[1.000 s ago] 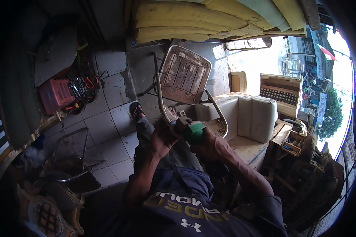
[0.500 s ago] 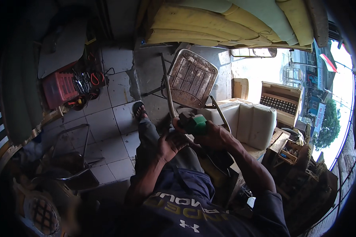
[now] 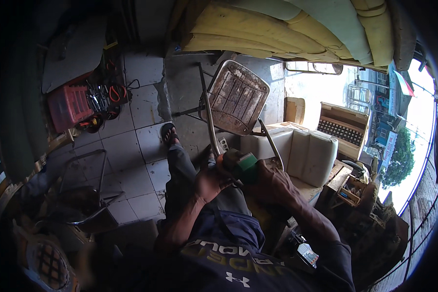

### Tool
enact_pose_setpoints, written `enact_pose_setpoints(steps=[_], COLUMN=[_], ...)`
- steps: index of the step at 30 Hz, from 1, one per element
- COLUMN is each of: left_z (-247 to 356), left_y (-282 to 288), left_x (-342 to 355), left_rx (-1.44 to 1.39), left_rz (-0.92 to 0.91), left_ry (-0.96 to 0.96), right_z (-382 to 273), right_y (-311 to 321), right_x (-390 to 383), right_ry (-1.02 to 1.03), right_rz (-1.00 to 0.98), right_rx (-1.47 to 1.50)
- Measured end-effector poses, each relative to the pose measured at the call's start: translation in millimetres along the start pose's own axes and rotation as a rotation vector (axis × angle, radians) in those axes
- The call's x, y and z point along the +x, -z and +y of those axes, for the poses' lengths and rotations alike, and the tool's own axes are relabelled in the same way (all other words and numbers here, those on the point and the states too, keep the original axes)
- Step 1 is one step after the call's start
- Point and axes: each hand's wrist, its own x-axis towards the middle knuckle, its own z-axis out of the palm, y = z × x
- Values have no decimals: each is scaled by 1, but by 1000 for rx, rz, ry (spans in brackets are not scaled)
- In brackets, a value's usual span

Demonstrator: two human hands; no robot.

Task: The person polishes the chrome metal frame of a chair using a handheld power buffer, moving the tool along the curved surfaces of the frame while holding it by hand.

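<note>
A folding chair (image 3: 238,97) with a rusty, stained seat and bare metal tubing is tipped in front of me. My left hand (image 3: 210,184) is closed at the near bend of its tube; the fingertips are partly hidden. In my right hand (image 3: 272,182) is a green-and-black hand tool (image 3: 247,165), which looks like a power tool. The tool is over the near tubing, close to my left fingers, with an orange part on its left side. Shadow hides its working end, so I cannot tell whether it touches the tube.
A red plastic crate (image 3: 70,107) stands left, beside loose hand tools (image 3: 100,97). At the right are a cream padded seat (image 3: 314,155), a wooden crate of bottle-like items (image 3: 343,129) and a small parts box (image 3: 350,190). Yellow cushions (image 3: 277,34) hang ahead. Another chair frame (image 3: 85,194) lies lower left.
The tool and my right hand have shifted slightly downward and turned. My left hand has moved a little closer to the tool. The chair stays nearly where it was.
</note>
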Motion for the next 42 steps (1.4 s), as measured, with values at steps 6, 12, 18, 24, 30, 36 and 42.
enact_pose_setpoints(steps=[6, 12, 18, 24, 30, 36, 42], left_z=[1, -2, 15, 9, 8, 11, 7], left_y=[-3, -6, 10, -10, -24, -27, -46], left_x=[-3, 2, -1, -4, -9, -10, -14], left_rx=[47, 54, 1, 180, 235, 260, 322], left_rz=[48, -33, 7, 206, 214, 285, 333], left_ry=[24, 87, 115, 54, 47, -10, -50], right_z=[-4, 23, 57, 119, 135, 69, 107], right_y=[0, -29, -55, -102, -130, -131, -129], right_x=[35, -29, -56, -80, -81, -72, -71], right_ry=[93, -13, -144, -259, -321, -115, -186], right_rz=[22, 40, 33, 169, 278, 308, 267], right_rx=[-21, 76, 208, 209, 258, 378, 425])
